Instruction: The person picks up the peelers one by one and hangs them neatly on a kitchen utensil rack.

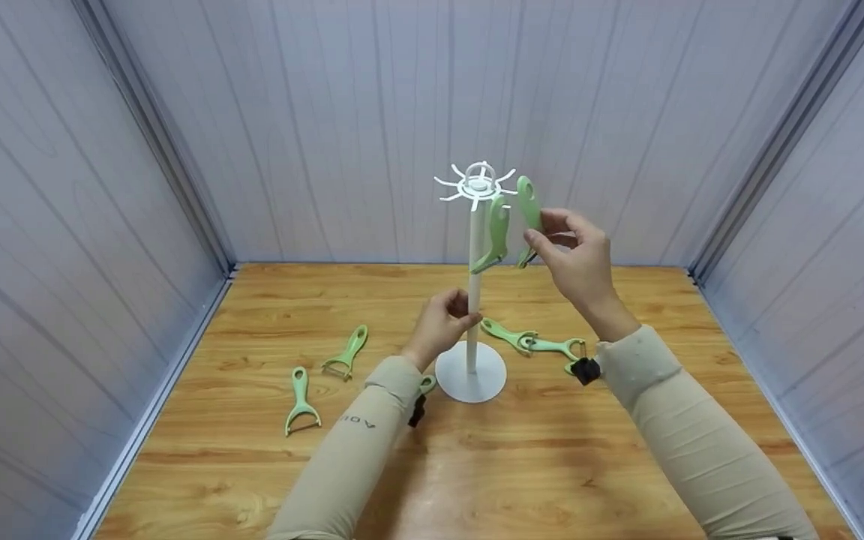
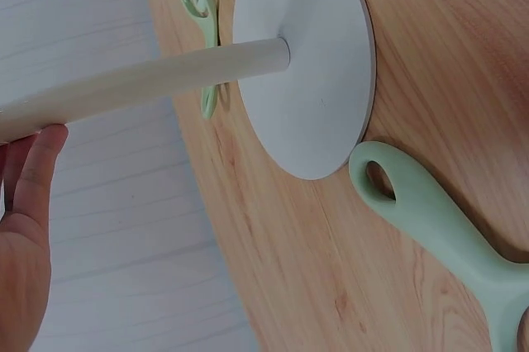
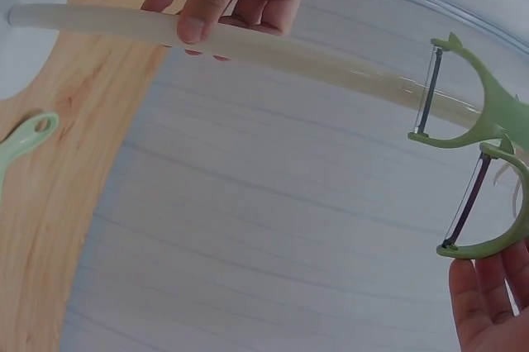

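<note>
a: where do we find the left hand (image 1: 439, 324)?
b: we see it grasping the pole of the white hook stand (image 1: 475, 289), thumb on one side and fingers on the other, above the round base (image 1: 488, 382).
a: and the right hand (image 1: 580, 259)?
b: it pinches a green y-shaped peeler (image 1: 528, 196), raised just beside the ring of hooks (image 1: 465, 193), with the holed handle end up and the blade end down.
a: we notice a hanging peeler (image 1: 499, 229) close to it.
b: yes, that one hangs from a hook, blade end low against the line of the pole; we cannot tell whether the two peelers touch.
a: what lies on the wooden desk (image 1: 514, 465)?
b: to the left we have an upper peeler (image 1: 355, 345) and a lower peeler (image 1: 300, 388), apart from each other. a partly hidden peeler (image 2: 438, 224) sits by the left sleeve (image 1: 349, 457), its handle end at the base's edge.
a: and right of the pole?
b: a row of peelers (image 1: 503, 334) lies there, its far end hidden behind the black wrist camera (image 1: 586, 370).
</note>
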Motion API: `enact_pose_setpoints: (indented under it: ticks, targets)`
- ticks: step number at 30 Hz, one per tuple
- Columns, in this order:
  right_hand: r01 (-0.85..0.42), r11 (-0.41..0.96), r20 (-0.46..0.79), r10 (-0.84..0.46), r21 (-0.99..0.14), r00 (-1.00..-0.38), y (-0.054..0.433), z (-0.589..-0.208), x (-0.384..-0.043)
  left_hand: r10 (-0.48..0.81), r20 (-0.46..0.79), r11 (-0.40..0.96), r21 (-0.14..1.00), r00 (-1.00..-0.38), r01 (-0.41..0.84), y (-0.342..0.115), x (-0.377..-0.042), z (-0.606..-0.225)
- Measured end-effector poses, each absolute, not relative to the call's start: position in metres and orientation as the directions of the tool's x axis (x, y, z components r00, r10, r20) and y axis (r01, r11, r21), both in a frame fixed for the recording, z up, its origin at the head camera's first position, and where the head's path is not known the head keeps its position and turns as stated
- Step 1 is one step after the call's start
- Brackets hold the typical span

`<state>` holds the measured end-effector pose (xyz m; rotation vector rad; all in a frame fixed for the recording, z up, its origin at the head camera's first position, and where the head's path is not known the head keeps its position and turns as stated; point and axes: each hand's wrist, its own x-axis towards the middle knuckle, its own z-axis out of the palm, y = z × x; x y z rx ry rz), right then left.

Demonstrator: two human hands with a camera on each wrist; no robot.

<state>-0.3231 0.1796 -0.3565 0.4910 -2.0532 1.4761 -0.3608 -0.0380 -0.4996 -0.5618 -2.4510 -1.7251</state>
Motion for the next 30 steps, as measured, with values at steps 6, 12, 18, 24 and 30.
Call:
enact_pose_setpoints:
  ticks: [6, 12, 18, 24, 30]
  targets:
    - [-0.555, 0.324, 0.593, 0.024, -0.766, -0.805, 0.179, -0.357, -0.329, 0.248, 0.27, 0.291, 0.895, -0.93, 0.337, -0.036, -0.361, -0.498]
    - [-0.527, 0.313, 0.557, 0.009, -0.79, -0.83, 0.176, -0.36, -0.332, 0.257, 0.269, 0.29, 0.895, -0.928, 0.339, -0.037, -0.361, -0.497]
    - [-0.502, 0.288, 0.525, 0.001, -0.815, -0.851, 0.17, -0.365, -0.331, 0.257, 0.275, 0.286, 0.894, -0.927, 0.344, -0.037, -0.361, -0.503]
    - [-0.491, 0.27, 0.512, 0.008, -0.828, -0.859, 0.165, -0.369, -0.329, 0.263, 0.298, 0.28, 0.887, -0.918, 0.368, -0.037, -0.361, -0.505]
    - [-0.503, 0.261, 0.52, -0.004, -0.824, -0.854, 0.161, -0.372, -0.328, 0.259, 0.296, 0.271, 0.891, -0.919, 0.363, -0.039, -0.362, -0.506]
